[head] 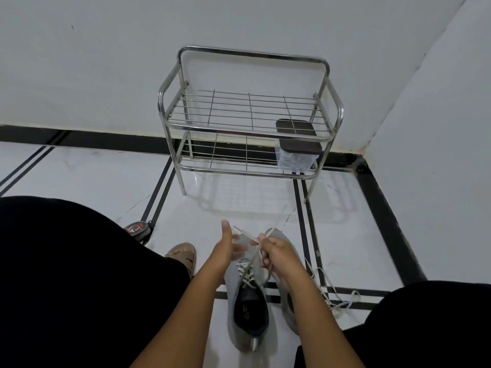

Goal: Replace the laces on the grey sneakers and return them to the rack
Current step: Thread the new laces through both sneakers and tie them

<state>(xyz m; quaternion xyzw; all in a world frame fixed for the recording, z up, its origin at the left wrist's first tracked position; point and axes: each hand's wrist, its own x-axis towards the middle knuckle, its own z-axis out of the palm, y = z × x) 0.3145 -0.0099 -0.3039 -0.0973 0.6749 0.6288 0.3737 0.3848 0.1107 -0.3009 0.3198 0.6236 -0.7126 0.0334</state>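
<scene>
Lacing in progress: the right hand [276,252] is pinching the white lace [252,257] and drawing it up and away from the eyelets, while the left hand [228,248], thumb raised and fingers loosely curled, is meeting the lace's other end (its grip cannot be confirmed). The grey sneaker [248,301] is lying directly beneath both hands, its partner [288,288] under the right wrist, the rack [249,112] well beyond the fingertips. Good practice is probably evening both ends before tightening, keeping the lace flat.
</scene>
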